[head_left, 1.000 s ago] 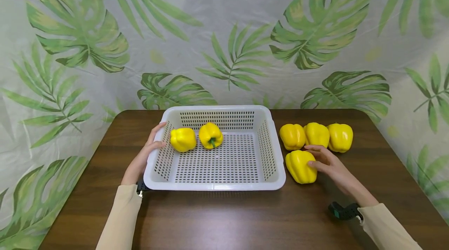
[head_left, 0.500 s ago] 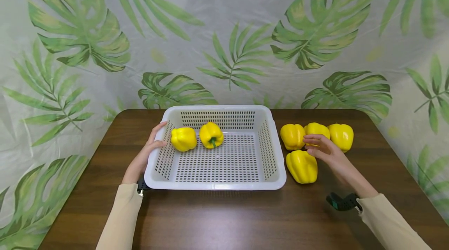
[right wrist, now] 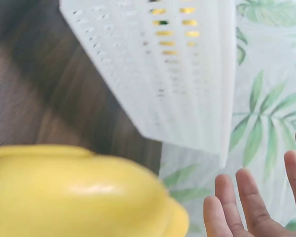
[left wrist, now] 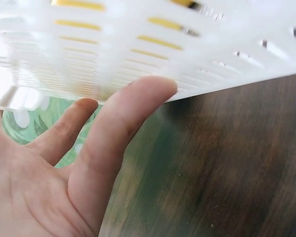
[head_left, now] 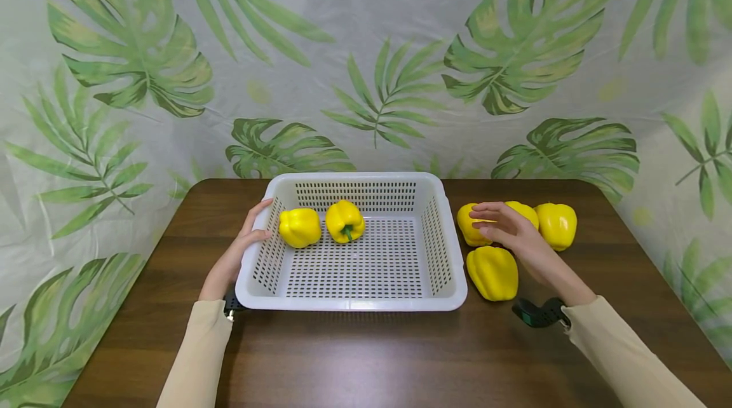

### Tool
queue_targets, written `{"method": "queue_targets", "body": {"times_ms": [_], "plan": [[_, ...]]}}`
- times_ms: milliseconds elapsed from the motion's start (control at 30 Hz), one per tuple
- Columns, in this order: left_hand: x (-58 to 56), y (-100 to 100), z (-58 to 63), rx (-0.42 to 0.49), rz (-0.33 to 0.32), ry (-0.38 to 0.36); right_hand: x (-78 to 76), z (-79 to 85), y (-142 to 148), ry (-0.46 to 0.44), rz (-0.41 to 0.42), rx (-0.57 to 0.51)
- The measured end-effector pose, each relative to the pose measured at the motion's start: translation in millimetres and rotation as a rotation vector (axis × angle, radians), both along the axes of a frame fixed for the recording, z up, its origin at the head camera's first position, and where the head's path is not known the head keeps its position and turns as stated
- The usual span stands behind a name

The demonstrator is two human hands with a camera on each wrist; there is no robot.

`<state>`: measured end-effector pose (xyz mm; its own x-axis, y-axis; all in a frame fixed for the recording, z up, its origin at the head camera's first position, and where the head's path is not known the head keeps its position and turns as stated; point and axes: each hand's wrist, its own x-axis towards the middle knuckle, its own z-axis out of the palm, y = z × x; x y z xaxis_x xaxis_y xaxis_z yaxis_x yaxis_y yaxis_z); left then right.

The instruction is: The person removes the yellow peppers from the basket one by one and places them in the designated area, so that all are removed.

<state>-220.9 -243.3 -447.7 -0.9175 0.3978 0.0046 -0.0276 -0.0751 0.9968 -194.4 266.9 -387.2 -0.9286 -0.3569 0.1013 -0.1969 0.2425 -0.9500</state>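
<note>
My left hand [head_left: 234, 255] rests against the left side of a white perforated plastic basket [head_left: 349, 304]. In the left wrist view its thumb [left wrist: 106, 133] extends straight along the slotted wall. Two yellow bell peppers lie in the basket: one on its side [head_left: 300, 228], another with its green stem facing the front [head_left: 345, 222]. My right hand [head_left: 517, 233] hovers, fingers extended and holding nothing, over the peppers right of the basket. It partly covers the back-left pepper [head_left: 466, 225] and the middle one [head_left: 525, 212]. Just in front sits another pepper [head_left: 492, 273].
A further yellow pepper [head_left: 556, 226] ends the back row on the right. All stand on a dark wooden table [head_left: 354, 357]. Behind its far edge hangs a leaf-patterned cloth [head_left: 394, 65]. Black straps with devices [head_left: 540, 312] circle both wrists.
My right hand has come away from the front pepper, which stays in place, and moved left and slightly up over the back row. The left hand and basket are still.
</note>
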Motion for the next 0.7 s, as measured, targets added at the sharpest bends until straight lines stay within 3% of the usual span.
{"method": "queue_targets", "body": {"times_ms": [700], "plan": [[0.4, 0.2, 1.1, -0.024, 0.019, -0.003, -19.7, 24.4, -58.2, -0.030, 0.098, -0.027]]}}
